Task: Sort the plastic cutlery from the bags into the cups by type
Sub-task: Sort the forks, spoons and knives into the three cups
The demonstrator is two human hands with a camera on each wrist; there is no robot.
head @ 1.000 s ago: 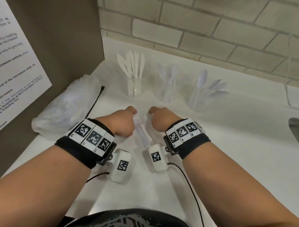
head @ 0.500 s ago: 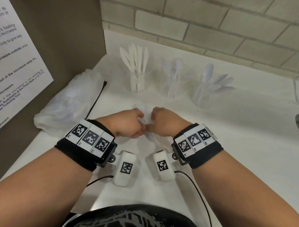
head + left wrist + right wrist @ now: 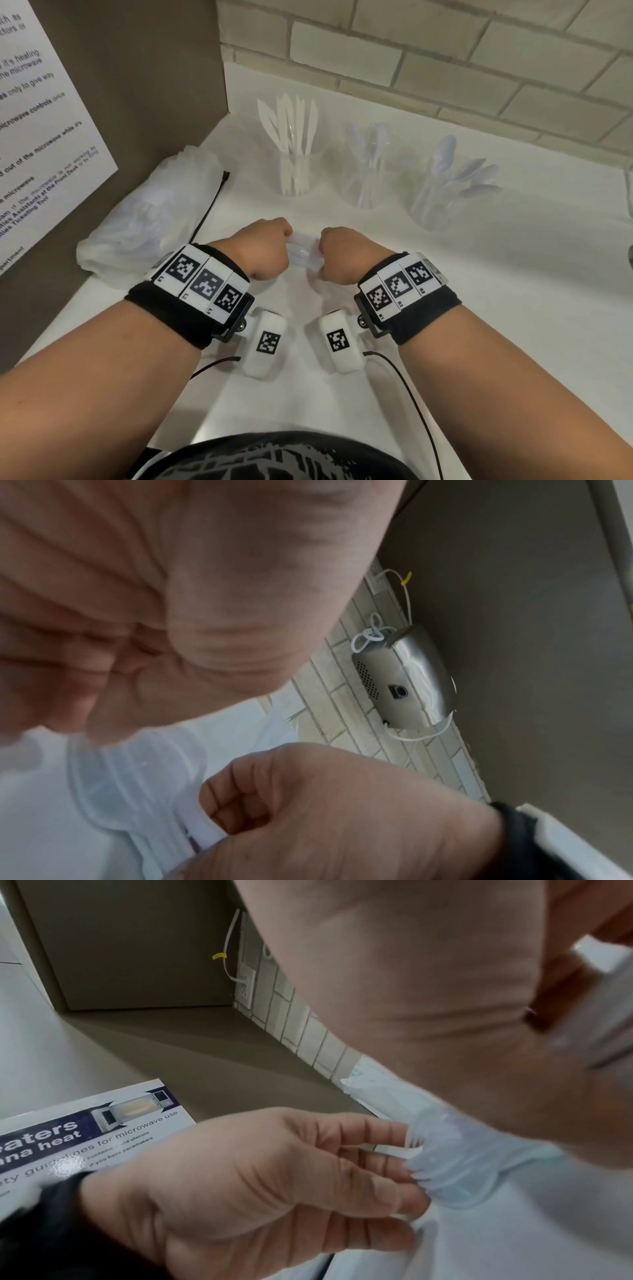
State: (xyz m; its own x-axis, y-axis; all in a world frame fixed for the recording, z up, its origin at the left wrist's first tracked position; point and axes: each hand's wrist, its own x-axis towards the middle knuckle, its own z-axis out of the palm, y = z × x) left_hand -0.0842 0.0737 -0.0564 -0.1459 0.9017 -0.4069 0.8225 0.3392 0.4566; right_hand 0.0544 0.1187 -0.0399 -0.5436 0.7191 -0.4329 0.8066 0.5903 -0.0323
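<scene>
A small clear packet of plastic cutlery [image 3: 303, 258] is stretched between my two hands just above the white counter. My left hand [image 3: 270, 246] grips its left end and my right hand [image 3: 337, 255] grips its right end, both with curled fingers. In the left wrist view a clear spoon bowl shows through the packet [image 3: 137, 777]. The right wrist view shows the crumpled packet film [image 3: 452, 1164] pinched by the left hand's fingers [image 3: 377, 1150]. Behind stand three clear cups: knives [image 3: 298, 171], forks [image 3: 370, 181], spoons [image 3: 442, 195].
A large translucent bag [image 3: 147, 219] with more cutlery lies at the left against the brown panel [image 3: 137, 85], which bears a printed notice [image 3: 41, 113]. A black cable [image 3: 209, 205] runs beside the bag. A brick wall [image 3: 445, 51] closes the back.
My hands, pressed together over the packet half a second ago, have drawn apart sideways. The packet now spans the gap between them.
</scene>
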